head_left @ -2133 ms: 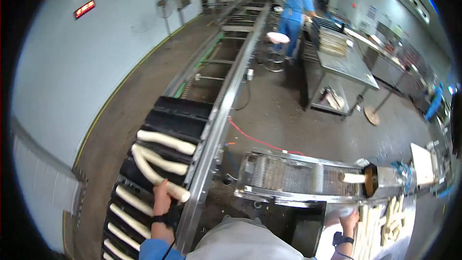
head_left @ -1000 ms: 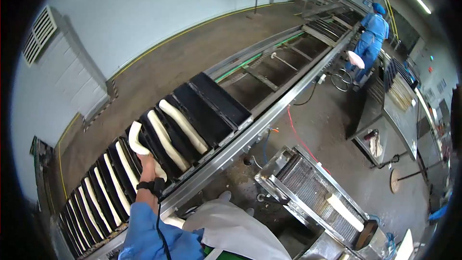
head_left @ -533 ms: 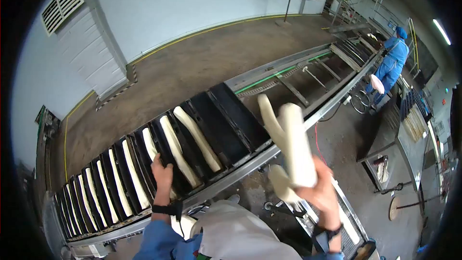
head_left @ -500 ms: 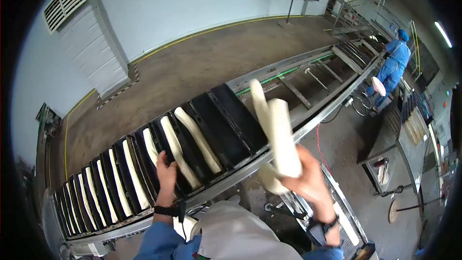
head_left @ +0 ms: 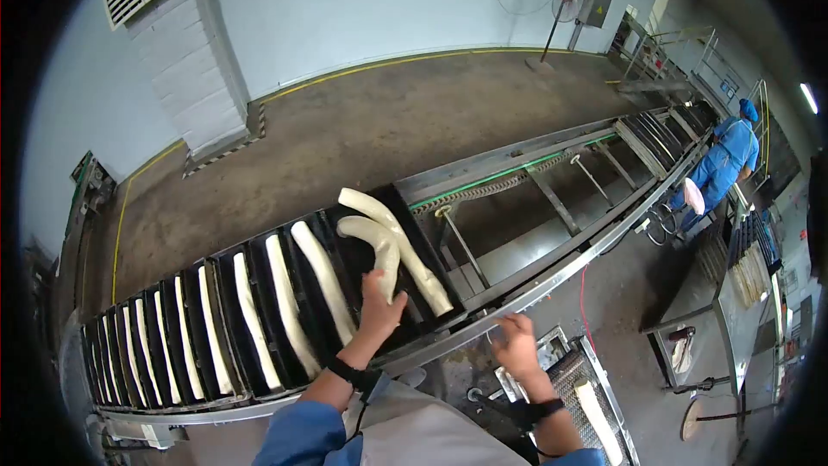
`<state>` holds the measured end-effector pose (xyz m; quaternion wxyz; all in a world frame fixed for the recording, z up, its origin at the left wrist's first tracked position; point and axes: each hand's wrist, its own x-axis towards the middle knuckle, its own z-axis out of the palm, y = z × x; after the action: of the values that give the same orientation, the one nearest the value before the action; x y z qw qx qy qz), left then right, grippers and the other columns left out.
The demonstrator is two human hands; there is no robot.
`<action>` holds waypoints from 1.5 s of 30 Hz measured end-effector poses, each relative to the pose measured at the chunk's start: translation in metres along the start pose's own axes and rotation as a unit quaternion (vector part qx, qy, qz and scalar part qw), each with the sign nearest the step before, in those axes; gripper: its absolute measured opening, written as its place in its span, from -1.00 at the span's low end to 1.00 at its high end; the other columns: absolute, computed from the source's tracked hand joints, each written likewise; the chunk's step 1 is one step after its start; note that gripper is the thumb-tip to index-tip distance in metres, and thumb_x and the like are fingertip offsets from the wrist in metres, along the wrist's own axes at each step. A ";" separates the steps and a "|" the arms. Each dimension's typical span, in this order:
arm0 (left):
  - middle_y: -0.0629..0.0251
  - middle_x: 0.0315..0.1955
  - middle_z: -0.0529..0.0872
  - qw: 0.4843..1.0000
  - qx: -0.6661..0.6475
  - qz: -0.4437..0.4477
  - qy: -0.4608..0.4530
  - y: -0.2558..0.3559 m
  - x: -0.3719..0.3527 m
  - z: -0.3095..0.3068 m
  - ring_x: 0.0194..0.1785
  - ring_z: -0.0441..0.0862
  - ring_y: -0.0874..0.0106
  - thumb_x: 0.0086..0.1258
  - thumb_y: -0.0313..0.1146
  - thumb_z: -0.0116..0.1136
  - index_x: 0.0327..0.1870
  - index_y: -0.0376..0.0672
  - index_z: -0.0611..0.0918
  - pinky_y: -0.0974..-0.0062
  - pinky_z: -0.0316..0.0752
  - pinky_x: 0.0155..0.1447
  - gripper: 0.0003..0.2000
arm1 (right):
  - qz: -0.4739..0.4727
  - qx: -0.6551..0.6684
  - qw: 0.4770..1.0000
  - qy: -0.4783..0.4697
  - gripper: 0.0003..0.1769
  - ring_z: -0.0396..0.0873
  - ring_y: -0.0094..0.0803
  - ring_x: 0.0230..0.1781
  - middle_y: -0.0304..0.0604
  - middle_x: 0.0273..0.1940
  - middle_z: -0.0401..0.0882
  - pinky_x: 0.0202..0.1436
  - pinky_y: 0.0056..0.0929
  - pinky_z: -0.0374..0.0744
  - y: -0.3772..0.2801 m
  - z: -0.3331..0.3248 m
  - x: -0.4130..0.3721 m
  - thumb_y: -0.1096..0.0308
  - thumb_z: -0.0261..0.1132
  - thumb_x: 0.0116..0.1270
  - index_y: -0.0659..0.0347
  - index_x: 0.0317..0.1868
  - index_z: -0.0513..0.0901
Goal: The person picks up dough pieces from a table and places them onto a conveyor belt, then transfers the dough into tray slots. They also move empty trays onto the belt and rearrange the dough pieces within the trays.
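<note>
My left hand [head_left: 378, 309] is closed around the lower end of a curved roll of pale dough [head_left: 379, 246], which bends over at its top. A second dough roll [head_left: 401, 250] lies slantwise beside it, across the black baking pan [head_left: 423, 216] at the right end of the row. Apart from the dough, my right hand [head_left: 516, 347] hovers by the conveyor's near rail, fingers loosely bent and nothing in them. To the left, several long dough rolls [head_left: 289, 302] lie one per black trough.
The metal conveyor [head_left: 569, 242] runs on to the right with bare crossbars. Below my right hand is a mesh-topped stand [head_left: 573, 375] bearing another dough strip [head_left: 598, 418]. A co-worker in blue [head_left: 724, 160] stands farther along, near a metal table [head_left: 716, 319].
The two dough rolls from my right hand now lie on the end pan. My left hand has moved right and grips the curved one; my right hand has let go. The view has shifted.
</note>
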<state>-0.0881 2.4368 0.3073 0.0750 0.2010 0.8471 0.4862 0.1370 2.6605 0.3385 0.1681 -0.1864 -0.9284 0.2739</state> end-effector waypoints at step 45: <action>0.01 0.18 0.53 0.984 0.094 0.064 0.137 -0.031 0.030 0.024 0.31 0.41 0.10 0.11 -0.66 0.24 0.17 -0.24 0.57 0.21 0.22 0.44 -0.50 | 0.207 0.638 0.547 0.500 -0.47 0.53 -0.32 -0.07 -0.21 -0.13 0.52 0.18 -0.30 0.52 0.168 -0.094 -0.124 0.73 0.37 -0.05 0.20 -0.02 0.48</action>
<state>-0.1155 2.4543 0.2700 -0.0920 0.1925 0.8766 0.4313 0.3272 2.7793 0.2910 0.6189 -0.3235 -0.2108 0.6841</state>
